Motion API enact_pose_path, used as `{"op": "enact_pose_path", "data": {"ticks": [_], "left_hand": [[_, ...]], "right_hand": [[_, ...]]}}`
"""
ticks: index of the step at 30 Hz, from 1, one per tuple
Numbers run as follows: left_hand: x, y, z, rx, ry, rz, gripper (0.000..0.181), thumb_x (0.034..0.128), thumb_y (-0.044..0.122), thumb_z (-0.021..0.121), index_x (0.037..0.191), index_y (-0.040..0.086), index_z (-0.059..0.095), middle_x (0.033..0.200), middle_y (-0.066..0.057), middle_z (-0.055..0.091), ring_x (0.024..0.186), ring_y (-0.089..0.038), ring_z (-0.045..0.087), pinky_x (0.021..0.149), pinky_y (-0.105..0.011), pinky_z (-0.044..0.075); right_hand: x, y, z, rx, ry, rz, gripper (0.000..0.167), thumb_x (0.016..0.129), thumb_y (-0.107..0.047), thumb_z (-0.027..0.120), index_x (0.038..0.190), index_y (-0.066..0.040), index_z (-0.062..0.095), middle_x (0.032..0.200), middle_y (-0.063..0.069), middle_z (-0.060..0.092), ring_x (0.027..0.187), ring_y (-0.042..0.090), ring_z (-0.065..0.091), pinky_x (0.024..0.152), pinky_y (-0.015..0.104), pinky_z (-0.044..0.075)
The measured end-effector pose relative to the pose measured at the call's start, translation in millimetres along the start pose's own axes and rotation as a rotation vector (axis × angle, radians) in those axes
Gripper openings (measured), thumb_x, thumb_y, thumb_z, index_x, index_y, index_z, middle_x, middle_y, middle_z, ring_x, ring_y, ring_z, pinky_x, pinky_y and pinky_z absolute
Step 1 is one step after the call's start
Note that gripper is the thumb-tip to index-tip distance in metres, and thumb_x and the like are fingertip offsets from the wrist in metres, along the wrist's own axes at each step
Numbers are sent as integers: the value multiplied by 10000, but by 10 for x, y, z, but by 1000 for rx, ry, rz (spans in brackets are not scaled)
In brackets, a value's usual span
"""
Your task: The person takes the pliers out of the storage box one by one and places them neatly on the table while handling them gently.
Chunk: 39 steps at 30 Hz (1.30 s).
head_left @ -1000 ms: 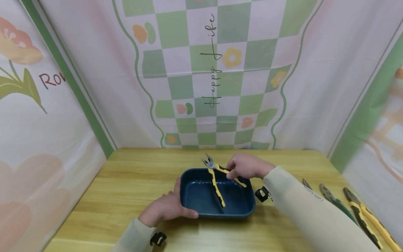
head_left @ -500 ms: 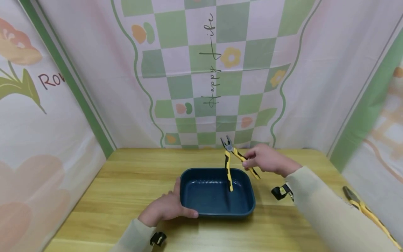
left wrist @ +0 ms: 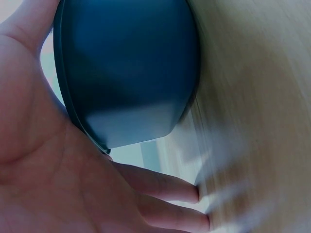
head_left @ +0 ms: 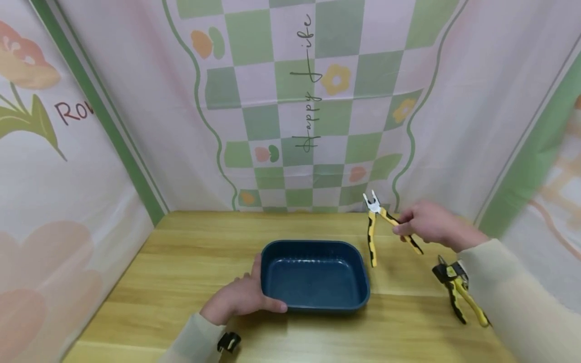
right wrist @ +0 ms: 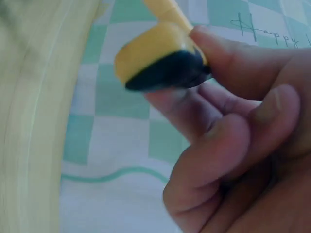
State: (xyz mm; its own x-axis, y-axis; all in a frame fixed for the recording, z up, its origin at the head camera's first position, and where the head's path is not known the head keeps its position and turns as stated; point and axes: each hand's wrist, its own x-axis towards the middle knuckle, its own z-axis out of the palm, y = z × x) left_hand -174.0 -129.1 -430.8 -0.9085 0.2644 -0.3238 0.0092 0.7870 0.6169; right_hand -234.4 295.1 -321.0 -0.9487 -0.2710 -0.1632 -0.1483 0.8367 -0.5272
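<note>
A dark blue rectangular box [head_left: 317, 308] stands on the table. My left hand [head_left: 240, 300] rests at its left end, thumb along the front rim. In the left wrist view the palm lies against the box's rim [left wrist: 68, 87], and straight fingers [left wrist: 160, 182] reach down to the tabletop. Right of the box, above the table, my right hand [head_left: 428, 222] pinches one handle of yellow-and-black combination pliers [head_left: 371, 232]. Their jaws are spread and point up; the other handle hangs free. The right wrist view shows the pinched handle's end [right wrist: 150, 53] close up.
Another yellow-and-black handled tool [head_left: 472, 305] lies on the wooden table [head_left: 204, 242] at the right, partly covered by the right wrist camera [head_left: 442, 275] and sleeve. A patterned curtain [head_left: 258, 91] hangs behind the table's back edge.
My right hand has lifted the pliers up from over the box and carried them to the right, clear of it. The left hand and the box have stayed in place.
</note>
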Motion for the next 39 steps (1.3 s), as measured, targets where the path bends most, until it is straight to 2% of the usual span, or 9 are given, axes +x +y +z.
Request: {"op": "enact_pose_path", "data": {"ticks": [4, 7, 9, 13, 16, 24, 32, 36, 39], "left_hand": [[-2, 14, -12, 1, 1, 0, 1447, 633, 610, 878, 1590, 62, -58, 1430, -414, 364, 1321, -612, 297, 1026, -682, 308], [-3, 18, -15, 4, -1, -4, 1447, 635, 610, 878, 1589, 61, -62, 1429, -411, 369, 1322, -609, 299, 1027, -678, 312], [-5, 21, -17, 5, -2, -4, 1445, 638, 609, 877, 1589, 62, -63, 1429, -408, 370, 1321, -609, 299, 1026, -676, 313], [-11, 29, -19, 4, -8, -8, 1445, 639, 612, 874, 1590, 69, -69, 1432, -405, 370, 1323, -609, 297, 1027, -678, 310], [-14, 32, -21, 7, -9, -12, 1443, 641, 613, 872, 1590, 70, -69, 1433, -404, 369, 1324, -609, 295, 1028, -680, 307], [-17, 31, -19, 5, -7, -8, 1440, 640, 610, 875, 1591, 72, -63, 1434, -401, 370, 1327, -601, 298, 1035, -682, 295], [-25, 37, -26, -10, 5, -3, 1440, 630, 592, 888, 1594, 76, -50, 1434, -411, 360, 1327, -613, 284, 1038, -699, 270], [-21, 35, -24, -6, 4, -2, 1441, 633, 597, 883, 1593, 78, -58, 1433, -416, 356, 1325, -620, 279, 1034, -700, 275], [-21, 33, -20, -3, 5, -1, 1443, 633, 601, 881, 1592, 76, -61, 1433, -416, 357, 1324, -621, 279, 1030, -702, 279]], "right_hand": [[-79, 120, 30, -75, -33, 34, 235, 926, -300, 703, 781, -115, 713, 633, -9, 502, 563, 161, 452, 528, 347, 417], [-129, 215, 94, -177, -54, 23, 245, 909, -345, 709, 810, -122, 734, 705, -27, 590, 638, 168, 539, 593, 401, 475], [-160, 265, 154, -203, -65, 16, 233, 893, -335, 719, 793, -125, 725, 729, -16, 623, 657, 183, 573, 617, 414, 493], [-207, 305, 301, -126, -90, 71, 352, 866, -250, 737, 603, -173, 516, 584, -44, 476, 507, 138, 472, 528, 353, 463], [-220, 282, 398, -73, -103, 113, 458, 854, -215, 745, 576, -215, 380, 538, -62, 374, 443, 97, 379, 473, 300, 423], [-202, 185, 600, -93, -166, 148, 450, 846, -209, 762, 546, -199, 426, 498, -65, 395, 412, 70, 322, 444, 243, 378], [-203, 206, 724, -86, -232, 161, 369, 884, -198, 742, 598, -128, 521, 584, 52, 623, 409, 59, 301, 412, 199, 304], [-222, 285, 836, -91, -228, 144, 344, 882, -122, 721, 596, -113, 530, 526, 25, 566, 396, 65, 309, 404, 206, 296], [-235, 318, 912, -138, -198, 128, 307, 870, -108, 710, 608, -104, 551, 513, -2, 505, 399, 82, 371, 409, 228, 329]]}}
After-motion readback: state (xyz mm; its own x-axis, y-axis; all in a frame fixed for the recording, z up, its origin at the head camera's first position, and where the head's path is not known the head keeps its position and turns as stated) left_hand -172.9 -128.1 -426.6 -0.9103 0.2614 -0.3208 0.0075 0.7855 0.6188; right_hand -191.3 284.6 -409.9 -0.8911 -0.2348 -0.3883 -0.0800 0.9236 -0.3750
